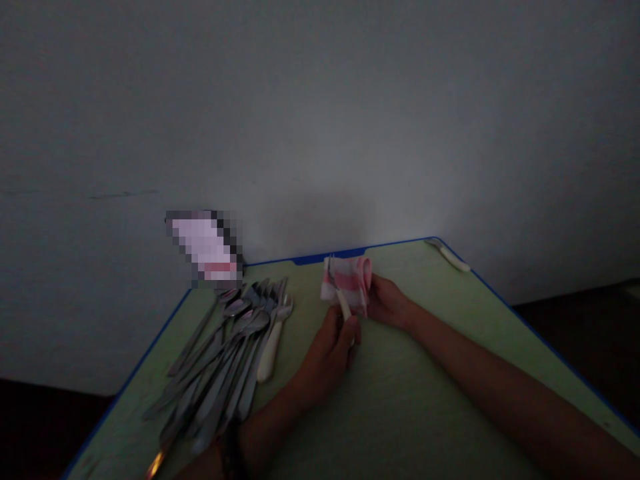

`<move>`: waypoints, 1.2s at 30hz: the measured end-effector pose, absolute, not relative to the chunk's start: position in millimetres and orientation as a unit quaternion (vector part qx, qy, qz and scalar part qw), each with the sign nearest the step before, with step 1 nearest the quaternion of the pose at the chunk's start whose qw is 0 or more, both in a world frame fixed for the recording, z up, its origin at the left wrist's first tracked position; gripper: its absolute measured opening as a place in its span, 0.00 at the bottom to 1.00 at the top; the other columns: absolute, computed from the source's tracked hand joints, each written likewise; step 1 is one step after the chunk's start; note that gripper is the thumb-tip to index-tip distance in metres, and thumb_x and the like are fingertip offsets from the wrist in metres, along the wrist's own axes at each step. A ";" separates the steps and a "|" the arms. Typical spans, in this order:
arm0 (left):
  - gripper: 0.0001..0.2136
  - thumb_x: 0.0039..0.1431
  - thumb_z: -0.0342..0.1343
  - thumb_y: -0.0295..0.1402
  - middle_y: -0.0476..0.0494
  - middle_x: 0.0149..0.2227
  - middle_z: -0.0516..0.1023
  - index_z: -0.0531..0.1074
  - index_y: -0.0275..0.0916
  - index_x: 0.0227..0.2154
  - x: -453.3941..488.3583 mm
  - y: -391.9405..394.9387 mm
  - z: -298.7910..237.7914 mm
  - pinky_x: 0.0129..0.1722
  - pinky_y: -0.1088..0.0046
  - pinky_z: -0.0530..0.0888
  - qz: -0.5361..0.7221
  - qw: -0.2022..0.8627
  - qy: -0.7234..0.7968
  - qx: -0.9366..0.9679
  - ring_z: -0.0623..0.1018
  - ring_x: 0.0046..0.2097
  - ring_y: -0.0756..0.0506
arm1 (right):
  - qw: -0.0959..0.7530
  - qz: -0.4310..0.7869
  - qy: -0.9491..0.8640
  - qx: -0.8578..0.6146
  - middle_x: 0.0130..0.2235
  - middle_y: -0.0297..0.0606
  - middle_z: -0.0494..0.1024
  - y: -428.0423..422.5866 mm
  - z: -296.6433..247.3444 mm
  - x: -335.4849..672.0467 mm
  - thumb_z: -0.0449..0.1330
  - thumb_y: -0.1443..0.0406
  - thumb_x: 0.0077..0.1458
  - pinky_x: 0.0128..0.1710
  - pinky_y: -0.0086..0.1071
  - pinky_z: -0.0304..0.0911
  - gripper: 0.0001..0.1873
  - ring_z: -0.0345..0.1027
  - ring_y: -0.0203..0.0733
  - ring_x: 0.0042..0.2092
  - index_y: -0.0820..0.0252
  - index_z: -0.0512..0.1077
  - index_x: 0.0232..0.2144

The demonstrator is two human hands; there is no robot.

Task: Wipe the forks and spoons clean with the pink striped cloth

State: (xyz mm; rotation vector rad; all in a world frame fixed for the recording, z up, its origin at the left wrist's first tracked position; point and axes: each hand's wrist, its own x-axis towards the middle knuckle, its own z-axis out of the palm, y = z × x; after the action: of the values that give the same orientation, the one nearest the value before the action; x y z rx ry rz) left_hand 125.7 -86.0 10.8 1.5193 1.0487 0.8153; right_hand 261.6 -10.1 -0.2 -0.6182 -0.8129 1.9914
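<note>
My left hand (330, 347) is closed around the white handle of a piece of cutlery (344, 308), whose metal end points up into a pink and white striped cloth (347, 281). My right hand (387, 303) grips that cloth from the right side, bunching it around the metal end. Both hands meet near the far middle of the green table (400, 413).
A pile of several metal spoons and forks (225, 353), one with a white handle (270, 353), lies on the table's left part. Another white-handled utensil (450, 257) rests at the far right corner. A blurred pink-white object (205, 247) stands by the grey wall.
</note>
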 end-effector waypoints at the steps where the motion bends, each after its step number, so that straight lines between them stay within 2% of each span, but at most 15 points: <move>1: 0.11 0.63 0.40 0.41 0.56 0.24 0.59 0.57 0.39 0.32 125.9 -85.9 11.4 0.20 0.79 0.61 0.340 0.537 0.439 0.636 0.61 0.21 0.55 | 0.439 0.800 -0.322 -0.251 0.33 0.40 0.76 -10.4 0.8 261.7 0.46 0.59 0.55 0.40 0.34 0.62 0.18 0.68 0.40 0.36 0.62 0.70 0.39; 9: 0.11 0.62 0.40 0.41 0.55 0.25 0.62 0.58 0.38 0.38 125.2 -85.8 11.0 0.20 0.79 0.62 0.326 0.548 0.425 0.643 0.62 0.22 0.54 | 0.423 0.828 -0.304 -0.208 0.33 0.40 0.76 -9.0 2.9 263.3 0.41 0.56 0.59 0.39 0.34 0.63 0.22 0.68 0.39 0.34 0.62 0.70 0.39; 21: 0.13 0.63 0.40 0.41 0.54 0.25 0.64 0.59 0.37 0.42 123.4 -86.2 11.3 0.22 0.78 0.62 0.300 0.547 0.422 0.658 0.63 0.22 0.53 | 0.429 0.829 -0.287 -0.214 0.29 0.37 0.75 -12.2 3.9 262.8 0.41 0.58 0.60 0.31 0.30 0.62 0.20 0.66 0.37 0.29 0.61 0.70 0.37; 32: 0.12 0.63 0.39 0.41 0.53 0.25 0.64 0.60 0.38 0.36 122.5 -86.1 13.2 0.23 0.77 0.63 0.299 0.534 0.419 0.671 0.64 0.23 0.53 | 0.412 0.828 -0.315 -0.212 0.27 0.38 0.73 -10.1 -0.5 263.8 0.41 0.54 0.58 0.22 0.27 0.56 0.23 0.63 0.36 0.26 0.62 0.70 0.35; 36: 0.12 0.63 0.39 0.41 0.53 0.25 0.65 0.60 0.38 0.36 122.6 -86.5 15.6 0.24 0.77 0.63 0.295 0.534 0.414 0.675 0.64 0.23 0.53 | 0.407 0.832 -0.311 -0.216 0.27 0.38 0.73 -11.7 2.3 263.9 0.41 0.55 0.59 0.24 0.28 0.58 0.23 0.64 0.36 0.27 0.62 0.70 0.35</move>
State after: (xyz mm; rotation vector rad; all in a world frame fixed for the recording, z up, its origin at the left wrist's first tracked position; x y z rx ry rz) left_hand 122.6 -86.5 15.6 1.6099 0.9872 0.7031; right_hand 263.9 -11.7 2.3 -0.5436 -0.7846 2.0973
